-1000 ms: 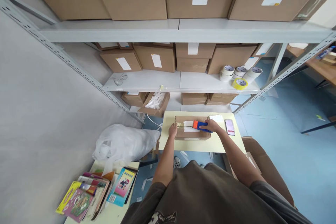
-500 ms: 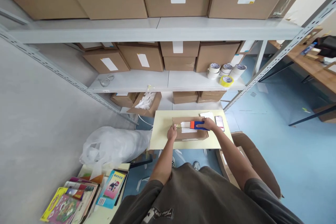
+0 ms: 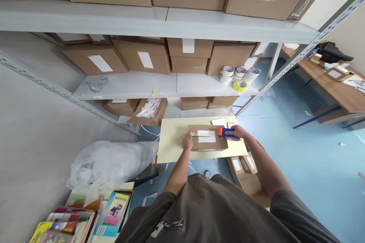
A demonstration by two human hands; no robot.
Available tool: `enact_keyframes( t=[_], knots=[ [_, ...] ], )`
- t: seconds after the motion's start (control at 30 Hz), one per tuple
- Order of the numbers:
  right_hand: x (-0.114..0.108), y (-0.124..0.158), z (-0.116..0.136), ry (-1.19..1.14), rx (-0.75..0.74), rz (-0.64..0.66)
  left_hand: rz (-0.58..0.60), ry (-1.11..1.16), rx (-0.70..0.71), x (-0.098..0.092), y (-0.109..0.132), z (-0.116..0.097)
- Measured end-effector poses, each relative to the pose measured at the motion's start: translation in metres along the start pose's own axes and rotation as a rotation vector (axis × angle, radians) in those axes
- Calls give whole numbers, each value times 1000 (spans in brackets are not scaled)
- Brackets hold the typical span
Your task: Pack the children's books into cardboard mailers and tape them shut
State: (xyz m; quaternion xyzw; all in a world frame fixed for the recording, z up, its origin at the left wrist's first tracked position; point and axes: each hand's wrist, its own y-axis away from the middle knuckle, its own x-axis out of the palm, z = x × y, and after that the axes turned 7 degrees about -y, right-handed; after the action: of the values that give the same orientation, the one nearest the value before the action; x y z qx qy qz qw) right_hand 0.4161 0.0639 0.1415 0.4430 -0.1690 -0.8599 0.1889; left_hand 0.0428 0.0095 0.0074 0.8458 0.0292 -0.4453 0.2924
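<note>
A closed cardboard box [image 3: 209, 144] with white labels lies on a small pale yellow table [image 3: 172, 140]. My left hand [image 3: 187, 142] presses on the box's left end, where the tape begins. My right hand [image 3: 238, 132] grips a blue and orange tape dispenser [image 3: 225, 132] at the box's right end. A strip of tape runs along the box top between the two hands. A phone [image 3: 230, 125] and a white paper [image 3: 219, 122] lie behind the box on the table.
Grey metal shelving [image 3: 159, 87] holds many labelled cardboard boxes and tape rolls [image 3: 238, 76]. A white plastic bag [image 3: 111, 163] sits at the left, books [image 3: 85, 220] on a low table below. An open carton [image 3: 245, 171] stands by my right leg. A wooden desk [image 3: 333, 83] is at the right.
My right hand has drawn the tape dispenser rightward from the box's middle to its right end. My left hand stays on the left end. The camera has shifted to the right.
</note>
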Motion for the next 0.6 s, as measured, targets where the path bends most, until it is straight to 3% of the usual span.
enact_keyframes(
  t=[0.2, 0.3, 0.43, 0.6],
  knots=[
    [-50, 51, -24, -113, 194, -40, 7, 41, 4, -14, -10, 24],
    [-59, 73, -29, -148, 237, -91, 12, 45, 19, -16, -15, 27],
    [-41, 77, -13, -142, 266, -102, 21, 69, 62, -22, -28, 40],
    [5, 56, 40, -129, 138, -62, 33, 122, 64, -42, -46, 73]
  ],
)
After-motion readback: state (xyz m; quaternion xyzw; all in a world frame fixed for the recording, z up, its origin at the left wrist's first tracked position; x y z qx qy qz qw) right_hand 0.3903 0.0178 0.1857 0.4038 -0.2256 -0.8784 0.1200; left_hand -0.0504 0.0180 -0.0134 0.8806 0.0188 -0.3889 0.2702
